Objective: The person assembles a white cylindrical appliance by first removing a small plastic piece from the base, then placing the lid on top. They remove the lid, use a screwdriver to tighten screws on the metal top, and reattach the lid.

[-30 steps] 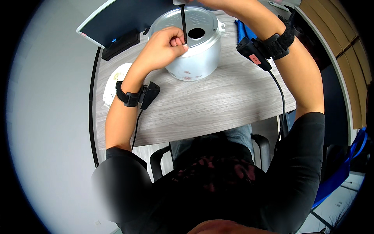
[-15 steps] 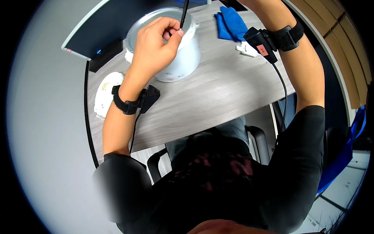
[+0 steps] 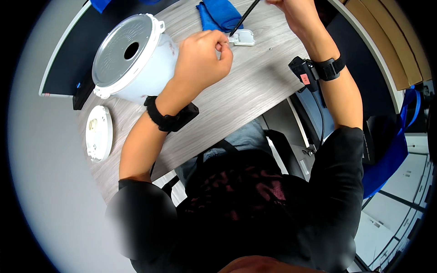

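Curled in a pinch, my left hand hovers over the table beside the white pot; whatever is between its fingertips is hidden or too small to name. Just beyond those fingertips is the lower end of a slim black screwdriver, slanting up out of view. My right hand, partly cut off by the top edge, is closed at the screwdriver's upper end. Under the screwdriver's tip lies a small white plastic piece. A tiny screw-like bit rests to its right.
The white pot has a grey metal top with a dark round hole. A white round cover lies near the table's left edge. Behind the plastic piece is a folded blue cloth. A dark monitor stands at left, cardboard boxes at right.
My view has turned right, so the pot and cover appear farther left. My left hand and the screwdriver's tip have moved from over the pot to the small white plastic piece.
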Motion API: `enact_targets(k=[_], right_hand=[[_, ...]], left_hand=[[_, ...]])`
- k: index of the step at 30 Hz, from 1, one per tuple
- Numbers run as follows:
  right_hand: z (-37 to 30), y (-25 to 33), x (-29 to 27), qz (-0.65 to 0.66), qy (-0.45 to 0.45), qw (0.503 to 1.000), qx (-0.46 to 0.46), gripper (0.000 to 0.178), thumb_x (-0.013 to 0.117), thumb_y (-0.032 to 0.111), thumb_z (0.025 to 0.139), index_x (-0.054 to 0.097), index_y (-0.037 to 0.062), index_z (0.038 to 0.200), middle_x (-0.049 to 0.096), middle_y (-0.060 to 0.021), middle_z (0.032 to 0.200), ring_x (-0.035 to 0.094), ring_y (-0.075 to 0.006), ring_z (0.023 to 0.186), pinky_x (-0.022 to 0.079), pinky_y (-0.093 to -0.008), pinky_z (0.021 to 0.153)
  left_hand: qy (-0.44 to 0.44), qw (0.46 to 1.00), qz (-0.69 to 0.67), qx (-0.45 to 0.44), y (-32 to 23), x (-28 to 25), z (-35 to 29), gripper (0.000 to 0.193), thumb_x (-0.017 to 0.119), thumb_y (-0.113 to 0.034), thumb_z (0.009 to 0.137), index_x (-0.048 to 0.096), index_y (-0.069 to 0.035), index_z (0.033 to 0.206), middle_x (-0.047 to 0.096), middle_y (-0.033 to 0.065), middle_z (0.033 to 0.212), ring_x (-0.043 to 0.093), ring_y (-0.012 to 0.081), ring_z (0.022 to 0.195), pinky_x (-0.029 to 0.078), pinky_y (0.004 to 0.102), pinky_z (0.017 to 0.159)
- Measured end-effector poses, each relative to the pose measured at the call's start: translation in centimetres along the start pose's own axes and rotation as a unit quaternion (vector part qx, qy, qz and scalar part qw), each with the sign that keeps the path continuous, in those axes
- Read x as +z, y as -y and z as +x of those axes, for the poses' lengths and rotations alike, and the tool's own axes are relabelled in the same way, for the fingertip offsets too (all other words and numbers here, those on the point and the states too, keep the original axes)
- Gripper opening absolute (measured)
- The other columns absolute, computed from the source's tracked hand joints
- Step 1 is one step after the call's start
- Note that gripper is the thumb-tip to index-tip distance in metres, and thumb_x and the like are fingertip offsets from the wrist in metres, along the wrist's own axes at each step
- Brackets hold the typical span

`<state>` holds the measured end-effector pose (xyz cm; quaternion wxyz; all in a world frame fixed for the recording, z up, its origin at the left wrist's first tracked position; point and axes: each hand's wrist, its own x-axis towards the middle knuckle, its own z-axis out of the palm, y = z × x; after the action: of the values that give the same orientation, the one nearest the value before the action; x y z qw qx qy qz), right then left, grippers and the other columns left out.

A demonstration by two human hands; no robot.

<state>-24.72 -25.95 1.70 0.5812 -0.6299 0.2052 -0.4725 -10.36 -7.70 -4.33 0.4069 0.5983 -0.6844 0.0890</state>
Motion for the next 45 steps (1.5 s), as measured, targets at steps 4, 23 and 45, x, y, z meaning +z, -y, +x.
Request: enact_targets(k=[4, 23, 45], right_hand=[[0.9, -1.8, -4.7, -0.009, -0.086, 0.996, 0.006, 0.016, 0.071, 0.008, 0.087, 0.055, 0.0040, 0.087, 0.059, -0.0020, 0.070, 0.051, -0.0079, 0.053, 0.043, -0.0224, 0.049], [-2.0, -6.3, -7.5, -0.172, -0.042, 0.983, 0.055, 0.032, 0.076, 0.006, 0.080, 0.056, -0.0012, 0.104, 0.063, -0.0054, 0.080, 0.062, -0.0138, 0.067, 0.051, -0.0298, 0.059], [-1.0, -6.6, -5.9, -0.125, -0.018, 0.991, 0.042, 0.043, 0.076, 0.000, 0.077, 0.056, -0.0013, 0.115, 0.063, -0.0056, 0.086, 0.064, -0.0144, 0.073, 0.052, -0.0293, 0.062]], left_hand=[[0.078, 0.996, -0.025, 0.026, 0.1, 3.6, 0.3, 0.008, 0.061, -0.006, 0.081, 0.066, 0.000, 0.080, 0.066, 0.0127, 0.072, 0.062, 0.0249, 0.063, 0.050, 0.0345, 0.059], [0.288, 0.944, 0.145, 0.074, 4.8, 14.2, 2.6, 0.016, 0.054, -0.012, 0.089, 0.068, -0.004, 0.091, 0.066, 0.0159, 0.093, 0.065, 0.0345, 0.086, 0.054, 0.0448, 0.078], [0.372, 0.896, 0.237, 0.046, 3.5, 11.8, 3.4, 0.025, 0.051, -0.025, 0.098, 0.066, -0.005, 0.095, 0.070, 0.0139, 0.083, 0.069, 0.0321, 0.078, 0.055, 0.0440, 0.069]])
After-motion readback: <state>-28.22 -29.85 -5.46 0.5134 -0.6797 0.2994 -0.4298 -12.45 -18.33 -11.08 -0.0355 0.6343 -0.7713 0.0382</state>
